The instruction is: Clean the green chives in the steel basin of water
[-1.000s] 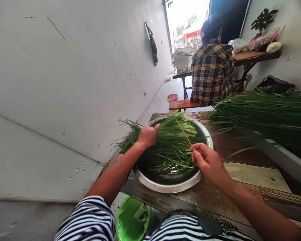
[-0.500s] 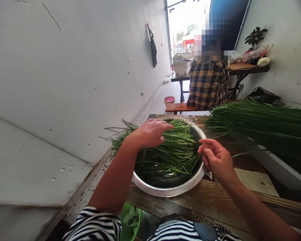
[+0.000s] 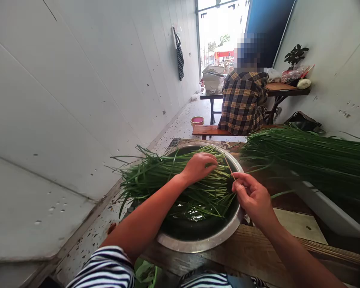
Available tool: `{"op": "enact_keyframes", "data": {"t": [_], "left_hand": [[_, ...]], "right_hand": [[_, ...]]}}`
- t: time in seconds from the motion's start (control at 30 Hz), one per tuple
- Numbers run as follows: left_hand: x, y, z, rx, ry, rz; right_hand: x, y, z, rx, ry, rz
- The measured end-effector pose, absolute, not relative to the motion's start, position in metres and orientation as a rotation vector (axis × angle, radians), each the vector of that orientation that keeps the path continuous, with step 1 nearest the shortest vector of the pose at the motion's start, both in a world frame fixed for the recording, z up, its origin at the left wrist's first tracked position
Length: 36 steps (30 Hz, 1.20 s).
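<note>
A metal basin (image 3: 198, 245) holds dark water and a heap of long green garlic chives (image 3: 165, 170). Their pale stem ends point right and their leaf tips hang over the left rim. Over the stem ends is my left hand (image 3: 200, 167), its fingers bent together and touching them; whether a stem is pinched there is hidden. At the basin's right rim my right hand (image 3: 253, 198) is closed, pinching a thin tan strand (image 3: 229, 166) between thumb and fingers. The strand slants up and left from the fingertips.
More long green leaves (image 3: 312, 160) lie heaped at the right over a pale tray (image 3: 327, 206). The basin stands on a wooden table (image 3: 258, 244). A green container (image 3: 148, 274) sits below. Ahead, a person in a plaid shirt (image 3: 243, 102) sits on a bench (image 3: 208, 130).
My left hand has moved right toward the stem ends, and its fingers have curled in. The right hand still pinches the strand. The whole view has shifted slightly.
</note>
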<state>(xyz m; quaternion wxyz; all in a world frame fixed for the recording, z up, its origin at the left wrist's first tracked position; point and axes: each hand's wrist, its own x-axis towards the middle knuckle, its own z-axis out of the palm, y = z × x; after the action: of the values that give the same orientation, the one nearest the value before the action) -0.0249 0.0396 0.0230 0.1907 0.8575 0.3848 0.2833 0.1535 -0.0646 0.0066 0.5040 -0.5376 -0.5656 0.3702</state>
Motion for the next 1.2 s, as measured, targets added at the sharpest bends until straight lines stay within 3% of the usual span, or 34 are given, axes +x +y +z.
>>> {"op": "enact_keyframes", "data": {"t": [0.17, 0.37, 1.2], "left_hand": [[-0.018, 0.032, 0.023, 1.939, 1.204, 1.104], [-0.022, 0.034, 0.026, 1.594, 1.196, 1.168], [-0.021, 0.031, 0.026, 1.367, 1.109, 1.098]], "right_hand": [[0.144, -0.062, 0.009, -1.355, -1.533, 0.684], [0.142, -0.052, -0.001, -1.389, -1.571, 0.641], [0.147, -0.058, -0.008, -1.289, -1.682, 0.568]]}}
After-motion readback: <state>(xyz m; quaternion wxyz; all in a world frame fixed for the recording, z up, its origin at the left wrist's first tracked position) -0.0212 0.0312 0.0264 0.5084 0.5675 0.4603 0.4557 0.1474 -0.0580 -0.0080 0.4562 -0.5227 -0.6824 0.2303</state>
